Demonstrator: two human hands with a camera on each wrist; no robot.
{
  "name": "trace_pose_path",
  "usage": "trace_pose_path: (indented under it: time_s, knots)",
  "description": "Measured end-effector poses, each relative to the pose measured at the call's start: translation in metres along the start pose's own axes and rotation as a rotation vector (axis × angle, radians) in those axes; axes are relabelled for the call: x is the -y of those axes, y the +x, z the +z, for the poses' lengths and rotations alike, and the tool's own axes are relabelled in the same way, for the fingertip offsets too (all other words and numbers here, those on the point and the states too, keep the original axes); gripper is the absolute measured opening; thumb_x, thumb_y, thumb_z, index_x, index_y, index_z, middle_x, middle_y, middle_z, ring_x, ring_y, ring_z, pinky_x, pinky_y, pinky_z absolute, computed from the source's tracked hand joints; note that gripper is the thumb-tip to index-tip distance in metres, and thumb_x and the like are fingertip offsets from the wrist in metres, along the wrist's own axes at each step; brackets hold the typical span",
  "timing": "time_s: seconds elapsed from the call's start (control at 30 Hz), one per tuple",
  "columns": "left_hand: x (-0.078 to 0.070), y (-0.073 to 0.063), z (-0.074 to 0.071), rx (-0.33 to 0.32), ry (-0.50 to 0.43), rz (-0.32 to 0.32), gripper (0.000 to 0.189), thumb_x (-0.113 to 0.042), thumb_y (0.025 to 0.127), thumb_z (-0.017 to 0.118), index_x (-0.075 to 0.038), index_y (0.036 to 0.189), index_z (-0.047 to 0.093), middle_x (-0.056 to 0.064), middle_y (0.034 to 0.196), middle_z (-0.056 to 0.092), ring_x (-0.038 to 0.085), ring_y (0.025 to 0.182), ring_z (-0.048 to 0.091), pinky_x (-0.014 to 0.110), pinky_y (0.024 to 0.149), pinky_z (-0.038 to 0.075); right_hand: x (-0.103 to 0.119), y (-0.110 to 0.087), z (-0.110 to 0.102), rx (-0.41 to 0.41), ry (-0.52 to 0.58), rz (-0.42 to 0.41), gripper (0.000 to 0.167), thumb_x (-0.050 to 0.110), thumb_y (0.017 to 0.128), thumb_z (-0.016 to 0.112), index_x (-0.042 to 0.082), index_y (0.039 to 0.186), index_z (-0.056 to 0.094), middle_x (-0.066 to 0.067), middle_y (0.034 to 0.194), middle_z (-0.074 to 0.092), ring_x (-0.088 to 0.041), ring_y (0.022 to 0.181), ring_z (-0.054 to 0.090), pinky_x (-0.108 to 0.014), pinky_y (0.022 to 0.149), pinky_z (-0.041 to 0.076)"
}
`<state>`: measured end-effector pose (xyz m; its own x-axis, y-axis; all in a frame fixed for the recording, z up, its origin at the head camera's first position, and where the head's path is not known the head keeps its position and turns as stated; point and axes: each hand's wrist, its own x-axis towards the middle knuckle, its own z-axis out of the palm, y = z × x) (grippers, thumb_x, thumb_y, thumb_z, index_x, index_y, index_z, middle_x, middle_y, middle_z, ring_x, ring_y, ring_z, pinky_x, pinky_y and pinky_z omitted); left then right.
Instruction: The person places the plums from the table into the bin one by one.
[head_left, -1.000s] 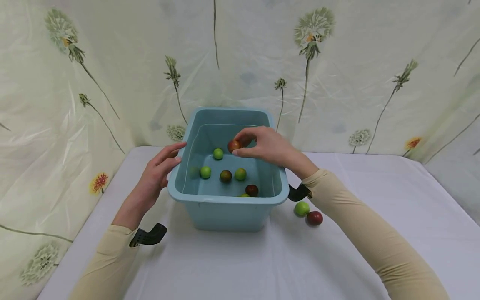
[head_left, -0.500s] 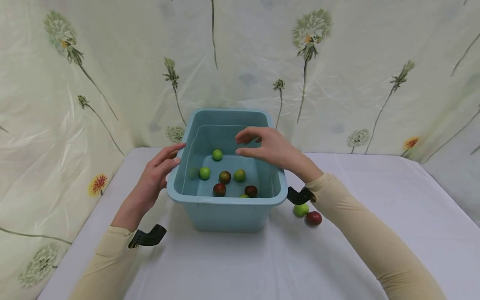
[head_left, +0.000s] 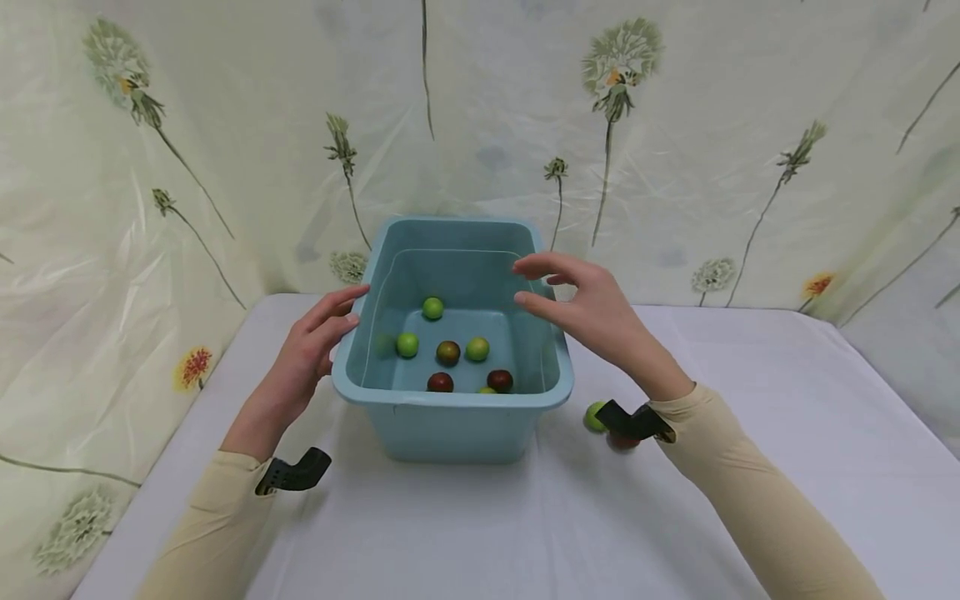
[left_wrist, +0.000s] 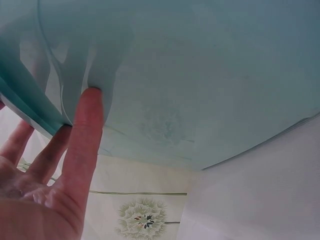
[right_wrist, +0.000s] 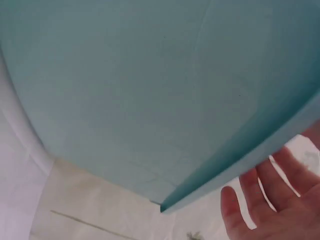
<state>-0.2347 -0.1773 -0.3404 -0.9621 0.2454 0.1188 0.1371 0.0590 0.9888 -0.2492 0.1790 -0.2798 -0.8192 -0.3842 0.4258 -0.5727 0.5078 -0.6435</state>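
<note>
A pale blue plastic tub (head_left: 453,429) stands on the table. Inside it lie several small round plum-like fruits: green ones (head_left: 432,308), a brownish one (head_left: 447,353) and dark red ones (head_left: 440,382). The tub's front rim partly hides the nearest fruits. My left hand (head_left: 303,354) rests on the left rim, its thumb (left_wrist: 87,130) straight against the outer wall in the left wrist view. Over the right rim hovers my right hand (head_left: 588,312), fingers loosely spread, nothing in it. The right wrist view shows its fingers (right_wrist: 272,192) beyond the rim.
Right of the tub, a green fruit (head_left: 595,417) and a red fruit (head_left: 624,442) lie on the white tablecloth (head_left: 420,533), partly covered by the black wrist mount (head_left: 633,421). A flower-printed sheet (head_left: 480,108) hangs behind the tub.
My right hand has let go of the red fruit it pinched over the tub, and that fruit now lies near the tub's front. The hand has moved right; the left hand stays put.
</note>
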Motion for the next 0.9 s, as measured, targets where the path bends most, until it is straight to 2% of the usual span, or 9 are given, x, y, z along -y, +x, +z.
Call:
trace_pose_path:
  time_s: [0.17, 0.3, 0.43, 0.9]
  knots:
    - [-0.001, -0.001, 0.0, 0.0, 0.001, -0.003, 0.048, -0.037, 0.101, 0.048, -0.026, 0.147, 0.045, 0.006, 0.149, 0.04, 0.029, 0.124, 0.049, 0.039, 0.082, 0.054, -0.004, -0.018, -0.006, -0.082, -0.022, 0.042, 0.038, 0.029, 0.092, 0.072, 0.019, 0.128, 0.064, 0.003, 0.123, 0.064, -0.016, 0.112, 0.056, -0.046, 0.098, 0.04]
    - [-0.001, -0.001, 0.0, 0.0, 0.003, -0.007, 0.048, -0.037, 0.101, 0.049, -0.026, 0.148, 0.045, 0.006, 0.149, 0.04, 0.029, 0.123, 0.049, 0.038, 0.081, 0.054, -0.008, -0.032, -0.012, -0.146, -0.056, 0.07, 0.039, 0.032, 0.092, 0.071, 0.019, 0.128, 0.064, 0.006, 0.123, 0.064, -0.011, 0.111, 0.055, -0.045, 0.095, 0.042]
    - [-0.001, 0.0, -0.001, -0.001, 0.004, -0.012, 0.048, -0.038, 0.101, 0.049, -0.026, 0.148, 0.045, 0.006, 0.148, 0.04, 0.029, 0.123, 0.05, 0.038, 0.081, 0.054, -0.011, -0.047, -0.017, -0.179, -0.085, 0.09, 0.039, 0.032, 0.092, 0.07, 0.019, 0.129, 0.064, 0.004, 0.123, 0.064, -0.013, 0.111, 0.056, -0.045, 0.094, 0.042]
    - [0.0, 0.0, -0.001, 0.002, 0.0, -0.013, 0.048, -0.038, 0.101, 0.049, -0.027, 0.147, 0.045, 0.006, 0.148, 0.04, 0.029, 0.124, 0.049, 0.039, 0.082, 0.054, -0.033, -0.104, -0.026, -0.127, -0.135, 0.253, 0.039, 0.032, 0.094, 0.068, 0.019, 0.131, 0.061, 0.0, 0.124, 0.063, -0.019, 0.112, 0.056, -0.049, 0.095, 0.041]
